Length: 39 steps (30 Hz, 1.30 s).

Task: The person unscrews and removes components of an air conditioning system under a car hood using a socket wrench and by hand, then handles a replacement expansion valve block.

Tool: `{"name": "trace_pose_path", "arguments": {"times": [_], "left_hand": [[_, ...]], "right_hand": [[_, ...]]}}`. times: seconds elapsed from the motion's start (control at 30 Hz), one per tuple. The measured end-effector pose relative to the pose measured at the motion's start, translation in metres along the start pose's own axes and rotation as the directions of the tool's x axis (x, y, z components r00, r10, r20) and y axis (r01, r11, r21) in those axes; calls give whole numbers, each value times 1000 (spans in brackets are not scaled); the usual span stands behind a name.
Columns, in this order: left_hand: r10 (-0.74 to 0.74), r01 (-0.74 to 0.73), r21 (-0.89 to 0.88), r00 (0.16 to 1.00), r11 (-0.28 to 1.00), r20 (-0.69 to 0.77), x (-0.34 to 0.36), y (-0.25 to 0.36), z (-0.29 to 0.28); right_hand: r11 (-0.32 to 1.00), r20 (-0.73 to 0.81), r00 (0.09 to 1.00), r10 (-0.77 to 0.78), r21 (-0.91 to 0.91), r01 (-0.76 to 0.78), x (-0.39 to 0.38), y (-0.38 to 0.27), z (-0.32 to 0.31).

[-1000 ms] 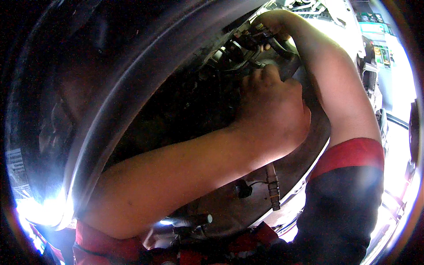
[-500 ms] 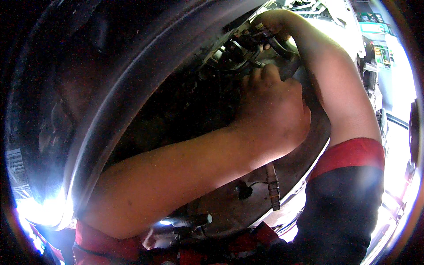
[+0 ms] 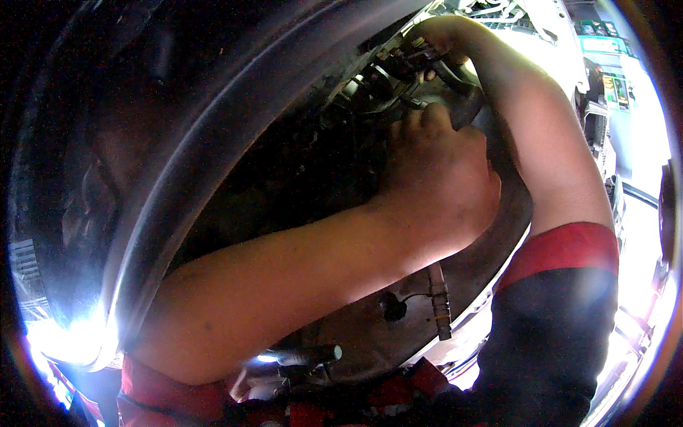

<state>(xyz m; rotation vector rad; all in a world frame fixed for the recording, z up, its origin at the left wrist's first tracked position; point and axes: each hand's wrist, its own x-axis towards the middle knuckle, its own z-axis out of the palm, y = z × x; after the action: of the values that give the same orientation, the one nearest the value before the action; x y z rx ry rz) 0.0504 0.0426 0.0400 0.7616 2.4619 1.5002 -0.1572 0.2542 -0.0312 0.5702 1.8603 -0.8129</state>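
Observation:
My left hand (image 3: 445,171) is closed in a fist, knuckles toward me, beside a cluster of dark mechanical parts (image 3: 384,89). A small bright metal end (image 3: 415,104) shows just past its fingers. What the fist grips is hidden. My right hand (image 3: 441,35) reaches over from the upper right and bends down behind the same cluster, next to a thick black hose (image 3: 455,77). A few of its fingertips show below a part, curled around it; the rest of the fingers are out of sight. Both forearms are bare below red cuffs.
A large dark curved panel (image 3: 206,142) arches along the left. Below my left forearm, a ribbed rod-like part (image 3: 440,306) hangs beside a dark hole (image 3: 393,306) in a brown metal surface. A small lit cylindrical lamp (image 3: 306,354) sits near my body. Bright light glares at lower left.

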Motion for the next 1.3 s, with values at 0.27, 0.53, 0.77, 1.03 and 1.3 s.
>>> {"name": "trace_pose_path", "arguments": {"times": [0.27,0.53,0.77,1.03,1.3], "left_hand": [[-13,13,15,1000,1000,21,-1,1,-3],[1,-1,3,1000,1000,1,1,1,2],[-33,37,-49,996,998,79,2,0,3],[-30,34,-50,998,998,63,1,0,1],[-33,39,-69,996,997,79,2,1,-1]], "right_hand": [[1000,18,1000,8,-8,-8,4,-2,-1],[999,19,999,39,-8,-39,3,4,-10],[998,28,998,56,-12,-56,5,4,-10],[999,49,998,37,-5,-36,1,2,-6],[1000,74,997,12,17,-13,-3,4,-3]]}}
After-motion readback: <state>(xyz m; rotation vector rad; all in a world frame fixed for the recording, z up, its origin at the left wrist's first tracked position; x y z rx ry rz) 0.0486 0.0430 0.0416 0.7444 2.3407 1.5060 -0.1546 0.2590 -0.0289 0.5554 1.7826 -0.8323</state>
